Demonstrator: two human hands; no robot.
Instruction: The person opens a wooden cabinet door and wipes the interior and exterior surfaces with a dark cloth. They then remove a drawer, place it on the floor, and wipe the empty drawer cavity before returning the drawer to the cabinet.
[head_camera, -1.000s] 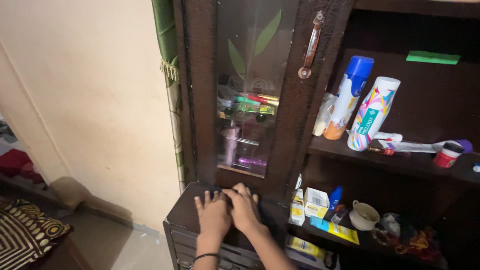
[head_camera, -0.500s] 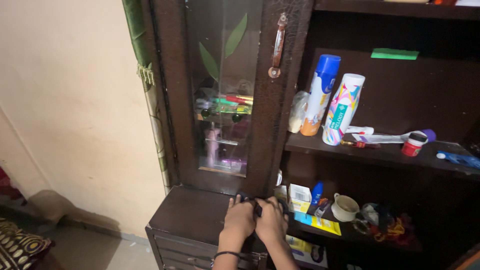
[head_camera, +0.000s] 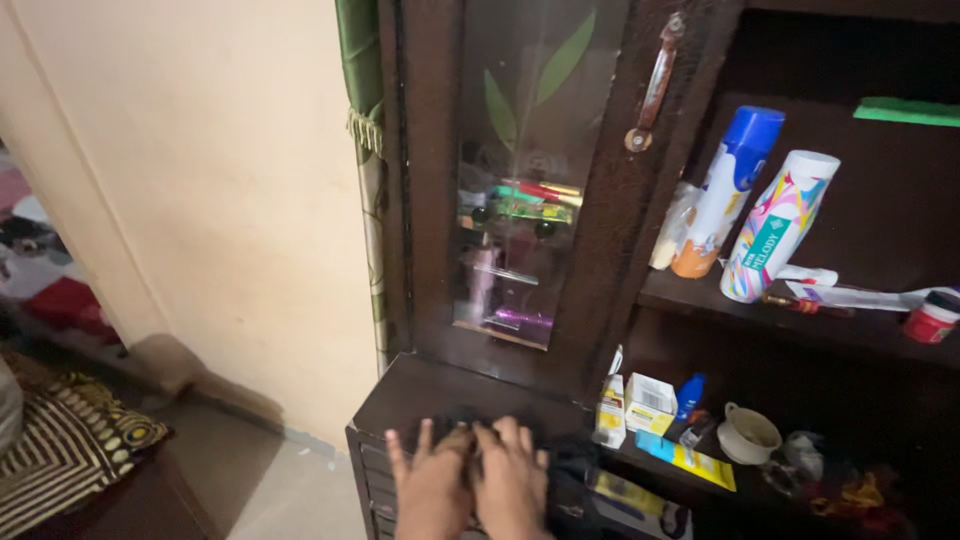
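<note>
Left hand and right hand side by side, fingers spread, pressing flat on black cloth directly beneath, atop dark cabinet ledge; cloth bunches rightward past right hand, nearer it.

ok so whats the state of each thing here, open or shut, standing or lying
glass cabinet door: shut
blue-capped spray can: leaning, cap on
colourful can: leaning, cap on
red jar: upright, lid on
cup: upright
left hand: flat, fingers spread on dark cloth
right hand: flat on the same cloth
</note>
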